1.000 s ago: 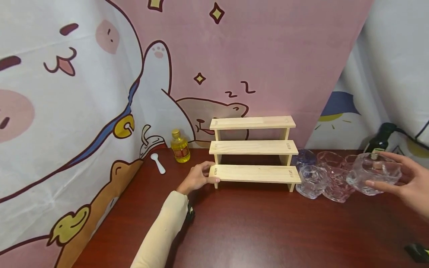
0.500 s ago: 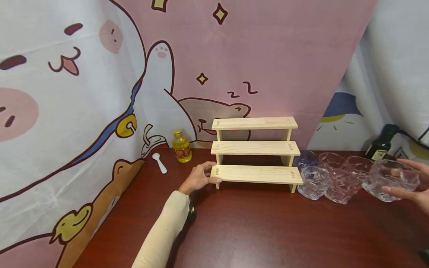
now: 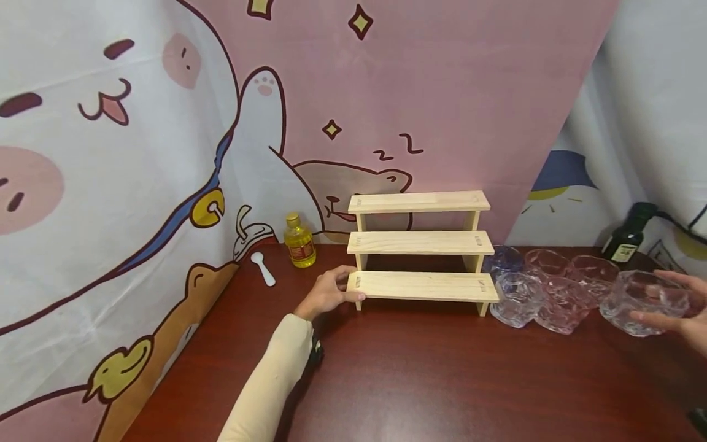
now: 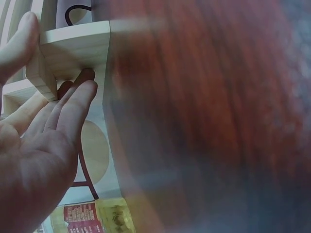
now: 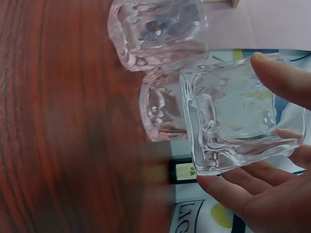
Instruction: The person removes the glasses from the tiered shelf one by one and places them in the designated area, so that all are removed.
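My left hand (image 3: pixel 327 294) grips the left end of the lowest step of a three-tier wooden display stand (image 3: pixel 422 285). In the left wrist view its thumb lies on one face of the board and its fingers (image 4: pixel 77 109) reach under the other. At the right edge, my right hand (image 3: pixel 685 310) holds a clear drinking glass (image 3: pixel 641 304), thumb on one side and fingers on the other. The right wrist view shows this glass (image 5: pixel 233 114) overlapping a pink glass (image 5: pixel 160 104). Beside the stand are another clear glass (image 3: pixel 516 301), pink glasses (image 3: pixel 560 307) and a blue glass (image 3: pixel 501 259).
A small bottle of yellow oil (image 3: pixel 300 242) and a white spoon (image 3: pixel 262 269) lie left of the stand on the dark red table (image 3: pixel 442 374). Behind the glasses stands a dark green bottle (image 3: pixel 628 236). A printed cloth (image 3: pixel 442 92) hangs along the back and sides.
My right hand has carried the clear glass rightward and lower, uncovering more of the pink glasses and the green bottle. My left hand keeps its grip on the stand.
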### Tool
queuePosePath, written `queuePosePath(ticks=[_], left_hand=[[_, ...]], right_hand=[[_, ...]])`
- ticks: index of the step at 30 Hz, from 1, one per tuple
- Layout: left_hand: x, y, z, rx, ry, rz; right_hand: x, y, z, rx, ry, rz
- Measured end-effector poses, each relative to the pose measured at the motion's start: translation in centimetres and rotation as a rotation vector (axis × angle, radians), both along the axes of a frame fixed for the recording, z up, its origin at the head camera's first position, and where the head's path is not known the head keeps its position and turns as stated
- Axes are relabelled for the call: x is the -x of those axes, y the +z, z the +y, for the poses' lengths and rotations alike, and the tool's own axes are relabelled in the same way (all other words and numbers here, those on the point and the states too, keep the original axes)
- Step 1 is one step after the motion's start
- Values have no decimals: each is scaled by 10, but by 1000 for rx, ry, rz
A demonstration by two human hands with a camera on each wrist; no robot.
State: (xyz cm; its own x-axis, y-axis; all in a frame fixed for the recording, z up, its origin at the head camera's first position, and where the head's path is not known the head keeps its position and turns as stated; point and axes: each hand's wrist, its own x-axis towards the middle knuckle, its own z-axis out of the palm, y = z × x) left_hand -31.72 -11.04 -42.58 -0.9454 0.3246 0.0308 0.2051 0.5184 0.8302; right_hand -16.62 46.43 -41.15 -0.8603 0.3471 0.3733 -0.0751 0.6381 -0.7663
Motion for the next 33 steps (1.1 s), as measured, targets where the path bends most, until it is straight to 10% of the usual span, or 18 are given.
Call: queuePosePath(ticks=[6,14,33], left_hand=[[-1,0,-4,-13,-16,9],[-2,-4,-6,0,-8,-14],[-1,1,0,-14,12,-16]], right_hand=[[6,-9,2,-19,-23,-56],[36,-63,38,30,40,-9],[13,-18,-8,-155,-61,-299]])
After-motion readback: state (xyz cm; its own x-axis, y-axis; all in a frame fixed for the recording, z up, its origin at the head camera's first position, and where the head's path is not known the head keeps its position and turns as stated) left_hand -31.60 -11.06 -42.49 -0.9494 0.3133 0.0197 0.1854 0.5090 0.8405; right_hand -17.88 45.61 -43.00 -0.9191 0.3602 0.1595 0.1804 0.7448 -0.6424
